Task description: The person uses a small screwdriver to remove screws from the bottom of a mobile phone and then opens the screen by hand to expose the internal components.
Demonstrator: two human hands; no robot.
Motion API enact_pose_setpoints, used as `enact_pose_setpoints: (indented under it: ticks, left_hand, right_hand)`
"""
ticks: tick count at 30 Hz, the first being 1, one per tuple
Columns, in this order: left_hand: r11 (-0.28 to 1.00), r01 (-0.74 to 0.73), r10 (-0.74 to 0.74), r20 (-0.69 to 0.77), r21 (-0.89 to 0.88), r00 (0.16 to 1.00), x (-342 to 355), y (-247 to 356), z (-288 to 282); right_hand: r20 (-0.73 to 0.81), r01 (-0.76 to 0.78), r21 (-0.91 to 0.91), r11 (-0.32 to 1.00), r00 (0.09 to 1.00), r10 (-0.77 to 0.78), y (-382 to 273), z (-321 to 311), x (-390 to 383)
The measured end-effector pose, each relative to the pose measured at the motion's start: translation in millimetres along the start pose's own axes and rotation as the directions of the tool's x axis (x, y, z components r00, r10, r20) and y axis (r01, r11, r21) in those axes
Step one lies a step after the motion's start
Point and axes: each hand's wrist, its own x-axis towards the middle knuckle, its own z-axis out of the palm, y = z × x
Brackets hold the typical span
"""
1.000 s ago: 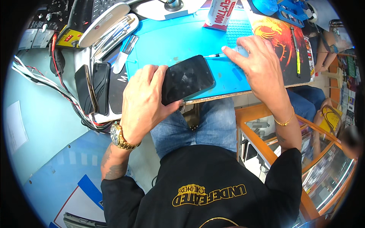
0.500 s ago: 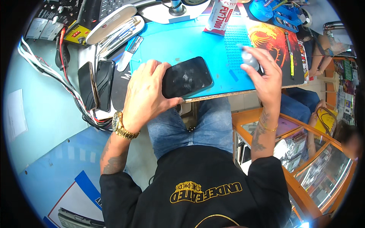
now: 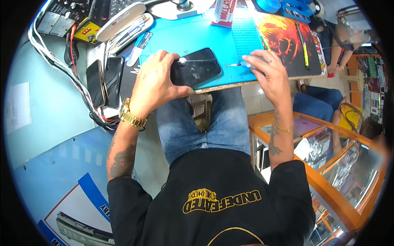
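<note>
My left hand is closed on the left end of a black phone, lying screen up on a blue silicone mat. A bright spot and a thin pale line show on its screen; what they are I cannot tell. Just right of the phone, my right hand grips a slim, syringe-like tool, its thin tip pointing left, apart from the phone and low over the mat. The tool's body is partly hidden by my fingers.
A red-and-white tube, an open pen case, two other phones, a power supply with cables and a yellow-handled tool surround the mat. Another person sits at right, behind a wood-framed glass counter.
My right hand drew back from the phone's top corner and now sits lower relative to it, tool tip just right of the phone. The bright spot on the screen appeared. The whole view shifted upward.
</note>
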Motion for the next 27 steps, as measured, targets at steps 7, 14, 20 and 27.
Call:
enact_pose_setpoints:
  ticks: [7, 14, 20, 27]
  left_hand:
    - [0.999, -0.007, 0.008, -0.012, 0.042, 1.000, -4.1, 1.1, 1.7]
    - [0.998, 0.016, -0.015, -0.002, 0.056, 1.000, -3.4, 2.7, 1.5]
    - [0.997, 0.021, -0.022, 0.011, 0.070, 1.000, -2.8, 0.5, 1.2]
    - [0.997, 0.039, -0.040, 0.012, 0.061, 0.999, -3.2, 3.1, 0.9]
  right_hand:
    - [-0.021, 0.061, -0.127, 0.990, 0.998, -0.064, -2.2, 12.2, -3.1]
    - [-0.010, 0.072, -0.188, 0.979, 0.997, -0.075, -2.5, 13.9, -3.4]
    - [0.008, 0.072, -0.209, 0.975, 0.997, -0.072, -7.4, 12.5, -1.8]
    - [0.004, 0.062, -0.211, 0.975, 0.998, -0.062, -6.1, 13.2, -3.8]
